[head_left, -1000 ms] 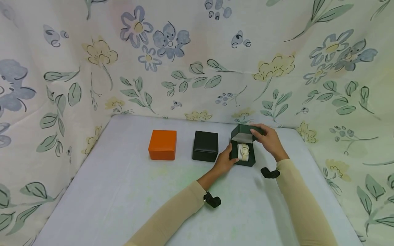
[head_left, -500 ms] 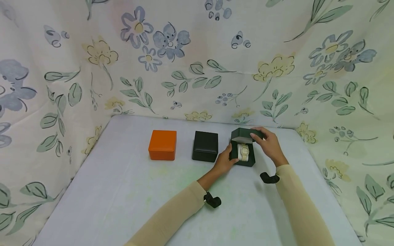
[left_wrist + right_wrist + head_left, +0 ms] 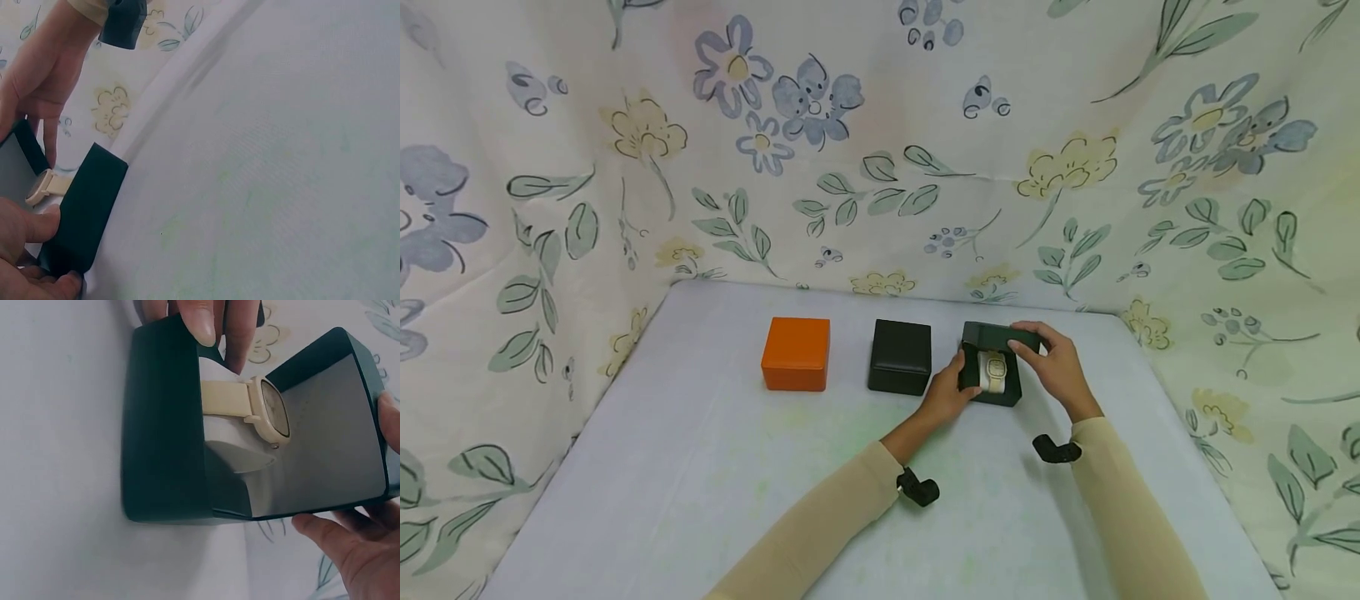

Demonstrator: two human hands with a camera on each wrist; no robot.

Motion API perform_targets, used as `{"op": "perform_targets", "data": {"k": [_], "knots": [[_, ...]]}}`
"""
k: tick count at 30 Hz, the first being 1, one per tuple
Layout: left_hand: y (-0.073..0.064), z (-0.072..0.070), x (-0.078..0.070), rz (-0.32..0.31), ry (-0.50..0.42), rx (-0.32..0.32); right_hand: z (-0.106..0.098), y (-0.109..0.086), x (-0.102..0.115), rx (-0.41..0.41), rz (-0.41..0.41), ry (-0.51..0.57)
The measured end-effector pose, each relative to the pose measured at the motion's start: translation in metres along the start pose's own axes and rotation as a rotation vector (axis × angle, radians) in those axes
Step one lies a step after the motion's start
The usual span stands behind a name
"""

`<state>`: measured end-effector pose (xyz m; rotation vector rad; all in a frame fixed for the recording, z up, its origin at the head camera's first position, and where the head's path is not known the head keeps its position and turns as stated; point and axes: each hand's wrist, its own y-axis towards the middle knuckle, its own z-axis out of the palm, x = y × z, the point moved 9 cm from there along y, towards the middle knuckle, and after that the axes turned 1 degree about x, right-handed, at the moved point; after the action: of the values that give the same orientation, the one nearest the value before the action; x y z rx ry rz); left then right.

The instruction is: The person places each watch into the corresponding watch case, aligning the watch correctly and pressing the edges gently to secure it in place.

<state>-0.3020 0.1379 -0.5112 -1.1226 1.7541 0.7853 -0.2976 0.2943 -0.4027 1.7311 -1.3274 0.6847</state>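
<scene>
A dark green watch box [image 3: 1011,398] stands on the table's right side with its hinged lid [image 3: 1000,336] partly lowered. Inside, a cream wristwatch [image 3: 996,368] is wrapped round a white cushion [image 3: 225,437]. My left hand [image 3: 946,393] grips the base at its left side, thumb on the front edge; in the left wrist view the fingers [image 3: 44,228] show on the base. With thumb and fingers my right hand [image 3: 1054,362] holds the lid by its right edge. The right wrist view shows the lid's pale lining facing the watch.
Left of the green box stands a closed black box [image 3: 901,354], close to my left hand. Farther left is a closed orange box [image 3: 797,354]. Floral cloth [image 3: 880,167] hangs behind the white-covered table [image 3: 700,467].
My right hand has tilted the lid forward and down over the watch. The left hand and the box base have stayed in place.
</scene>
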Motion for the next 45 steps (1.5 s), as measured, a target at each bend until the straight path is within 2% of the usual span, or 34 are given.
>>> {"op": "perform_targets", "data": {"k": [6,10,20,27,31,36,45], "knots": [[0.001,0.000,0.002,-0.010,0.005,0.000,0.002,-0.007,-0.006,-0.006,0.022,0.036],[0.002,-0.001,0.003,-0.010,-0.007,-0.014,0.005,-0.011,-0.004,0.005,0.003,0.042],[0.003,-0.002,0.001,-0.003,-0.048,-0.010,0.009,-0.024,-0.005,-0.031,-0.069,-0.039],[0.002,-0.003,0.001,-0.011,-0.074,-0.010,0.014,-0.024,-0.039,-0.060,-0.053,-0.095],[0.002,-0.002,0.000,0.001,-0.036,-0.001,0.015,-0.028,-0.047,-0.064,-0.052,-0.111],[0.002,0.001,-0.003,0.034,0.048,0.021,0.017,-0.032,-0.046,-0.063,-0.064,-0.092],[0.001,0.000,0.002,-0.027,0.008,0.066,0.024,-0.039,-0.044,-0.051,-0.072,-0.089]]}}
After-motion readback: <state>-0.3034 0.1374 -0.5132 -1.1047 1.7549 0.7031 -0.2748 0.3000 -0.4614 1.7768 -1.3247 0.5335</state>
